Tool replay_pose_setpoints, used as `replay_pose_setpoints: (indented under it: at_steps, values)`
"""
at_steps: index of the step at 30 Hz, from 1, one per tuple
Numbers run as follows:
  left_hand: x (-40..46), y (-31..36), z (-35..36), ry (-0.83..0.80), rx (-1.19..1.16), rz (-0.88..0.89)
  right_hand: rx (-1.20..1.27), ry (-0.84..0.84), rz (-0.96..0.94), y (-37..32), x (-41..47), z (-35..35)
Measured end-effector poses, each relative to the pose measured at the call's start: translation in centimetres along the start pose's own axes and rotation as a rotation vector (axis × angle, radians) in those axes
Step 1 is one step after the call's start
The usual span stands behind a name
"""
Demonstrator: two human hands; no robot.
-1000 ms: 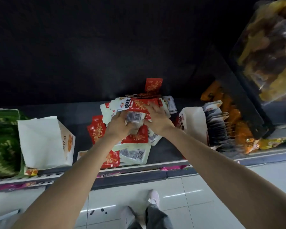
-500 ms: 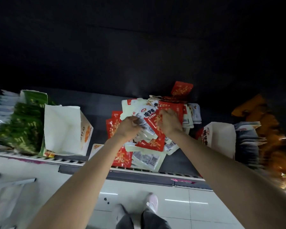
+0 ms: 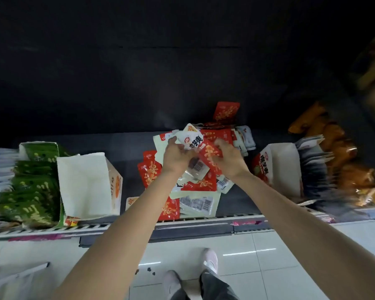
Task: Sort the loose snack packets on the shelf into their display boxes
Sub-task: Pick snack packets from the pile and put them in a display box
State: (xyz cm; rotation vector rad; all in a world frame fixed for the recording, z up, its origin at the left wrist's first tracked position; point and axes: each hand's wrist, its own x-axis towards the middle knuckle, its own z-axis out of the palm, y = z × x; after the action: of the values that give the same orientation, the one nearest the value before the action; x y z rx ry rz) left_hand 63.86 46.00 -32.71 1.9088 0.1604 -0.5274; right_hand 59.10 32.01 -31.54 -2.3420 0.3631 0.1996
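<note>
Your left hand (image 3: 178, 153) pinches a white printed foil packet (image 3: 192, 139); right hand (image 3: 228, 156) clamps a red one (image 3: 210, 155). The slippery pile of red and white packets (image 3: 195, 187) underneath may slide off the grey shelf (image 3: 130, 152) edge.

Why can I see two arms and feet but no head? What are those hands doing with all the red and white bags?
The camera sits on the person's head and looks down, so you see only arms and shoes. The left hand holds a white snack packet with black writing. The right hand holds a red snack packet with orange writing. Below them, a messy pile of red and white packets lies on the dark shop shelf. An open white cardboard display box waits on the left, and another white box with red print stands on the right.
</note>
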Motion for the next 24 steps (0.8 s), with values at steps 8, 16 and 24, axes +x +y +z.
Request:
replay_pose_setpoints:
  at_steps: [8, 16, 24]
  values:
    - [-5.2, 6.4, 2.7, -0.097, 0.268, 0.65, 0.027, 0.298, -0.041, -0.1, -6.2, -8.4]
    - [-7.6, 8.4, 9.2, -0.194, 0.265, 0.678, -0.381, 0.342, -0.069, 2.6, -9.2, -14.7]
    - [-5.9, 5.6, 13.1, -0.363, 0.448, 0.422, -0.576, 0.339, -0.027, 5.1, -9.0, -15.1]
